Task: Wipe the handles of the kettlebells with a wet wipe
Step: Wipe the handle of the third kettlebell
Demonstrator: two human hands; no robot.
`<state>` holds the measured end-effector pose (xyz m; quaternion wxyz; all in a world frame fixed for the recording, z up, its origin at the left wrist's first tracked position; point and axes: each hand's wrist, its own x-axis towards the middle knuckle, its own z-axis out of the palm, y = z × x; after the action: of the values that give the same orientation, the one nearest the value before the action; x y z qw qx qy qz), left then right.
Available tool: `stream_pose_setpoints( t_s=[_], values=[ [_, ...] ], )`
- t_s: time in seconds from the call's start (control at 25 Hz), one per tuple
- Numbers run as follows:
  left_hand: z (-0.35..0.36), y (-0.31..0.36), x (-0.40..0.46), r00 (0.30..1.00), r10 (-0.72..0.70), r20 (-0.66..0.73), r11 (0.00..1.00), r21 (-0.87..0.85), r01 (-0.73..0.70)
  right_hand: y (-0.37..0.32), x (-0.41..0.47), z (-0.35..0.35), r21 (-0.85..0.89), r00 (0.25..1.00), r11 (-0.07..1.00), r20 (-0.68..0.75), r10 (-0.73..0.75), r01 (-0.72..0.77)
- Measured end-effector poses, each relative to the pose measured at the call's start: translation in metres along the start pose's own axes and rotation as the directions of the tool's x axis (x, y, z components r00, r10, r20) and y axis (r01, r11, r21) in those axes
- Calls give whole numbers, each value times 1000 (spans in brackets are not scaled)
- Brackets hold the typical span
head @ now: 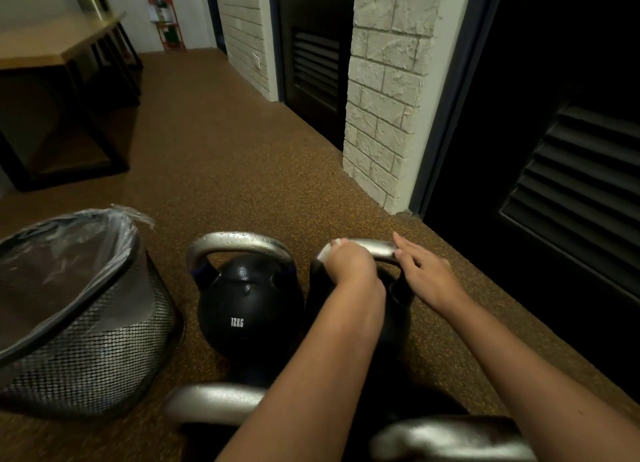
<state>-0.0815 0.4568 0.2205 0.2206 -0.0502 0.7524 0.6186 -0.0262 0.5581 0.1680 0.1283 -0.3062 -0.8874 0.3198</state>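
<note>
Four kettlebells on speckled floor. Left hand (349, 264) curled over far-right kettlebell handle (375, 247), white wet wipe (327, 252) under its fingers. Right hand (424, 274) rests flat at the handle's 3 o'clock end. 12KG kettlebell (247, 305) at 9 o'clock; mesh bin (86, 340) beyond.

Glossy black kettlebell (247, 302), silvery metal handle (239, 241); wire-mesh bin (114, 350), speckled floor (221, 170)

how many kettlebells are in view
4. One marked 12KG beside the bin; one right of it, under both hands; two nearest the camera showing mostly handles, left and right. More may lie below the frame.
</note>
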Motion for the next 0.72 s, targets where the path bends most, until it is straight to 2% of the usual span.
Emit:
stream_pose_setpoints(
  t_s=[0.04,0.08,0.16,0.28,0.4,0.48,0.56,0.6,0.72],
  values=[
    [3,-3,2,991,135,-12,989,60,-134,0,-1,0,-5,1000,1000,7,-2,2],
    [1,-2,1,985,172,-14,985,-2,-172,0,-1,-1,-10,1000,1000,10,-5,5],
    [-5,-2,-1,959,284,21,959,8,-284,-1,-1,-2,-8,1000,1000,9,-1,1],
    [-17,-17,37,943,332,29,884,338,-322,-2,-3,-2,5,1000,1000,15,26,-26],
    [-17,-47,48,909,413,63,786,479,-390,-3,-2,-2,8,1000,1000,14,26,-26],
    [-13,-61,48,833,542,114,665,547,-508,-3,-3,-1,21,1000,999,15,25,-26],
    [-10,-63,42,728,634,260,450,642,-621,-3,-4,-2,34,999,999,20,37,-38],
    [-6,-62,39,677,656,333,345,666,-661,-3,-4,-2,34,999,998,22,45,-46],
    [1,-58,39,581,622,525,105,680,-726,-2,-4,0,10,998,999,46,47,-47]
  ],
)
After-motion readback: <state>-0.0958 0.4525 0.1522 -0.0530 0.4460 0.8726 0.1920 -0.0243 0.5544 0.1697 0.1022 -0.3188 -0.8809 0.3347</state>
